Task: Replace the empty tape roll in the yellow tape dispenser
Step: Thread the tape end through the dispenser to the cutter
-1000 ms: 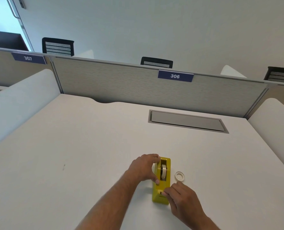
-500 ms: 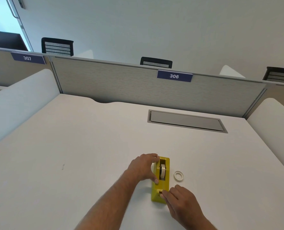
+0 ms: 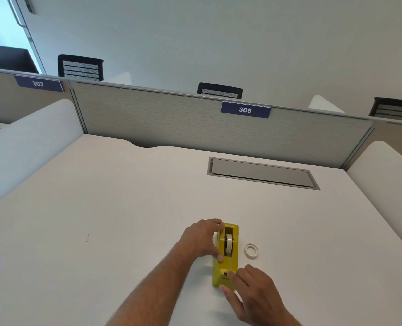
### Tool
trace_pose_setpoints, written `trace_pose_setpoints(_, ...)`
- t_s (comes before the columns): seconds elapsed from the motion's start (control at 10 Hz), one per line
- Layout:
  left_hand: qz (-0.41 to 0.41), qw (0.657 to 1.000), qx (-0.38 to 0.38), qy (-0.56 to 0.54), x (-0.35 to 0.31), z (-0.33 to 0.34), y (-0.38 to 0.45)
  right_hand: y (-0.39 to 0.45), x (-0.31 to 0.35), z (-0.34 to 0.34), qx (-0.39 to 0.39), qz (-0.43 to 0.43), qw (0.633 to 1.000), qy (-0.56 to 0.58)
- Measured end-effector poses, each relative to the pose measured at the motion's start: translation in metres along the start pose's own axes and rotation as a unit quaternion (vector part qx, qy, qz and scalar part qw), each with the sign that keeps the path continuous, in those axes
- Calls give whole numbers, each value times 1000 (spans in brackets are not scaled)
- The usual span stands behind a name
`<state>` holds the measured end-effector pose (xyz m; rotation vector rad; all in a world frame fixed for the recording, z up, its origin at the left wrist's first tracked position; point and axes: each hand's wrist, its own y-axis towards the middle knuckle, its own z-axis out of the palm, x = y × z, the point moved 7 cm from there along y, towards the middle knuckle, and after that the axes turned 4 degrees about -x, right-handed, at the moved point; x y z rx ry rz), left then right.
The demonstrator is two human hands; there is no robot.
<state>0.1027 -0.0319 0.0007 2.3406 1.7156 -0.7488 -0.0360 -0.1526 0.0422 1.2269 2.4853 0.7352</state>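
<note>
- since the earlier frame little has shifted: your right hand (image 3: 254, 295) has crept a touch closer over the near end of the dispenser, and your left hand (image 3: 203, 238) stays where it was.
- the yellow plastic tape dispenser (image 3: 225, 255) stands on the white tabletop (image 3: 101, 220), lengthwise toward you, close to the near edge.
- a white roll of tape (image 3: 229, 242) sits upright in its well; whether it is fully seated on the hub is hard to tell from here.
- a small flat white ring, likely the spent core (image 3: 251, 250), lies on the tabletop just beside the dispenser's right flank, not touching it.
- your left grip is clasped around the dispenser's left side and far end, steadying it.
- your right fingertips (image 3: 230, 275) press at the cutter end; i cannot tell whether they pinch a tape tail or merely rest there.
- expect the dispenser to be stiff and fairly weighty, so hold its body by the flanks; the cutter edge is likely sharp.
- the tape itself will be light, thin and sticky, so take its free end between two fingertips.
</note>
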Motion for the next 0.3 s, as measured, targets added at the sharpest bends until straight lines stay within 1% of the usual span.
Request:
trace_pose_setpoints(0.2,1,1000,-7,5,-1,-1,-2,-3,6,0,7,-9,1000,-7)
trace_pose_setpoints(0.3,4,1000,-9,2,-1,-2,-2,-6,11,2,39,-8,999,7)
